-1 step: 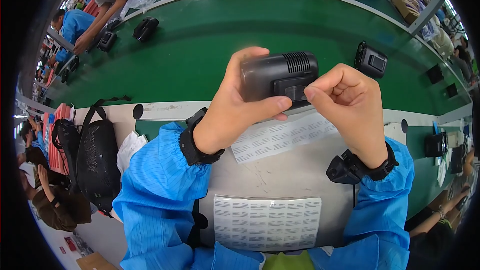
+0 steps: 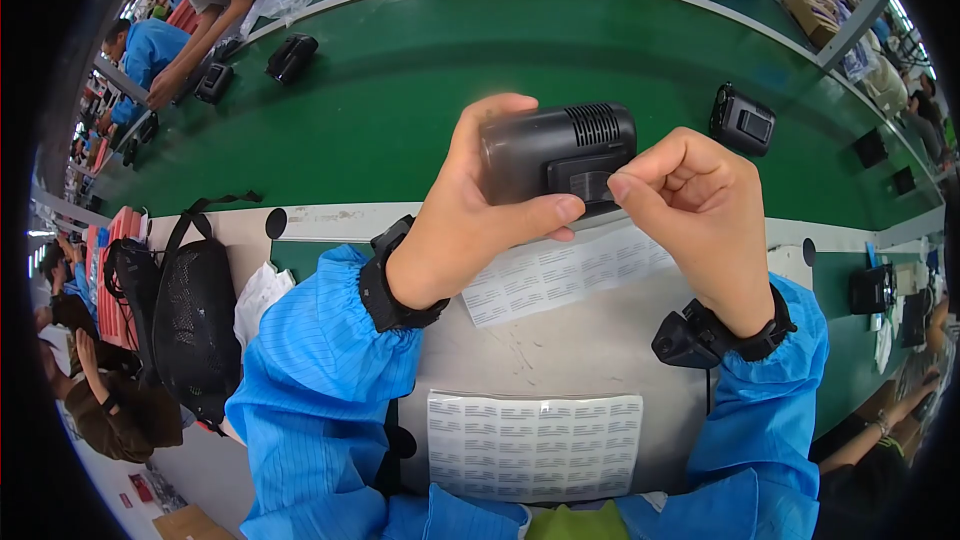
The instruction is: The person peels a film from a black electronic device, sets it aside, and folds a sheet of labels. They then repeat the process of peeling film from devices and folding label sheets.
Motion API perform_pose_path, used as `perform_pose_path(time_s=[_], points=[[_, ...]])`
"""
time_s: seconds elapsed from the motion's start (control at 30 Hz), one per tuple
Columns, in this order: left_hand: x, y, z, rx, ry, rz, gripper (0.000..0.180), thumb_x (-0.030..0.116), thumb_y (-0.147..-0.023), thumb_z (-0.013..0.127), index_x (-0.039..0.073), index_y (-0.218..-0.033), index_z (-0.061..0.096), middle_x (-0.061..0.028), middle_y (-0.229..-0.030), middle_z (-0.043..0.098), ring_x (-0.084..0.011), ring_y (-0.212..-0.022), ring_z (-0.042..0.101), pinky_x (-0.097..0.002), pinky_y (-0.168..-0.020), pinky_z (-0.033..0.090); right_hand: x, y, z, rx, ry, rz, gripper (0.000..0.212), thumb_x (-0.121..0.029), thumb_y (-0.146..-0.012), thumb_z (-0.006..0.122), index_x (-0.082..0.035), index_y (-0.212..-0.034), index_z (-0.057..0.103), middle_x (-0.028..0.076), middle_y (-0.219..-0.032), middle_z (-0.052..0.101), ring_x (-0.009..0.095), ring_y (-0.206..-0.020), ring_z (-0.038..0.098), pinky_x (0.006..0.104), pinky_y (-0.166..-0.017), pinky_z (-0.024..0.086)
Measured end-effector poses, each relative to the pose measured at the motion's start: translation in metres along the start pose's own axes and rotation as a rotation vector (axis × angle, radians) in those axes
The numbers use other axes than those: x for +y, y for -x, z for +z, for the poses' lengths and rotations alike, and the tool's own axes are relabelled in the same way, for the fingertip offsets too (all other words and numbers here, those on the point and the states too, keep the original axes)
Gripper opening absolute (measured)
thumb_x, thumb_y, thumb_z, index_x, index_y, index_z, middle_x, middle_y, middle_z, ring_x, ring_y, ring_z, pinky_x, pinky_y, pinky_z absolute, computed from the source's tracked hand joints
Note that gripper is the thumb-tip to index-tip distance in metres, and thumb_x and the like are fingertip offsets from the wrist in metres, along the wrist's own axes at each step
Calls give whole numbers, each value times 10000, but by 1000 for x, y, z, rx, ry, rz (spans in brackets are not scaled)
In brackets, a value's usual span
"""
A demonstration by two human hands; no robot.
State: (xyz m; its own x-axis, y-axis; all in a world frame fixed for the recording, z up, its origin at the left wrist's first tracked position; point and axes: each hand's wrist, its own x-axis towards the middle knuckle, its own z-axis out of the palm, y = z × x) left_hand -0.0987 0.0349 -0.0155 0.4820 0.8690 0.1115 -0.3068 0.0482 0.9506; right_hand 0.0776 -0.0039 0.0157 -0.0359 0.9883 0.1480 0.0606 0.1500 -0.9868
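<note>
My left hand [image 2: 465,205] is wrapped round a black rounded electronic device [image 2: 540,145], thumb along its near side and fingers behind. The device lies sideways in the air, with vent slots at its upper right and a raised rectangular panel on its front. A small see-through label [image 2: 590,186] shows against that panel. At the label's right end, the thumb and forefinger of my right hand [image 2: 695,200] are pinched together on its edge. Below the hands, a white sheet of printed labels [image 2: 570,275] lies on the grey work surface; part of it is hidden by my hands.
A second label sheet [image 2: 535,445] lies close to my body. On the green conveyor belt [image 2: 400,60] are similar black devices, one at the right [image 2: 742,120] and several at the far left. A black mesh bag [image 2: 198,320] stands left of me. Other people work around the belt.
</note>
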Motion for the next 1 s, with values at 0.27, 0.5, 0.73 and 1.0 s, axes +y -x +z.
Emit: perform_pose_path(time_s=[0.27, 0.5, 0.73, 1.0], points=[[1, 0, 1, 29, 5, -31, 616, 25, -772, 618, 123, -1274, 275, -109, -1154, 494, -216, -982, 578, -333, -685, 573, 4, 4, 2, 29, 67, -46, 74, 55, -782, 617, 7, -781, 561, 21, -747, 591, 33, -659, 518, 161, -582, 405], [-1, 1, 0, 55, -40, -13, 580, 11, -785, 598, 113, -1257, 277, -106, -1149, 491, -216, -985, 576, -334, -690, 572, 9, 3, 3, 17, 100, -70, 74, 59, -782, 618, 9, -786, 564, 22, -755, 586, 35, -663, 516, 158, -583, 405], [-2, 1, 5, 69, -45, 14, 569, -1, -784, 596, 109, -1242, 277, -102, -1148, 482, -216, -991, 572, -340, -706, 569, 19, 4, 8, 145, 224, -229, 100, 15, -749, 656, -17, -741, 562, -4, -659, 558, 28, -552, 465, 174, -485, 369], [-6, 1, 7, 94, -78, 27, 577, -11, -780, 599, 108, -1241, 273, -102, -1145, 482, -214, -993, 569, -343, -721, 566, 19, 6, 8, 153, 325, -296, 101, 36, -759, 640, -6, -729, 553, 5, -684, 542, 29, -557, 444, 168, -490, 355]])
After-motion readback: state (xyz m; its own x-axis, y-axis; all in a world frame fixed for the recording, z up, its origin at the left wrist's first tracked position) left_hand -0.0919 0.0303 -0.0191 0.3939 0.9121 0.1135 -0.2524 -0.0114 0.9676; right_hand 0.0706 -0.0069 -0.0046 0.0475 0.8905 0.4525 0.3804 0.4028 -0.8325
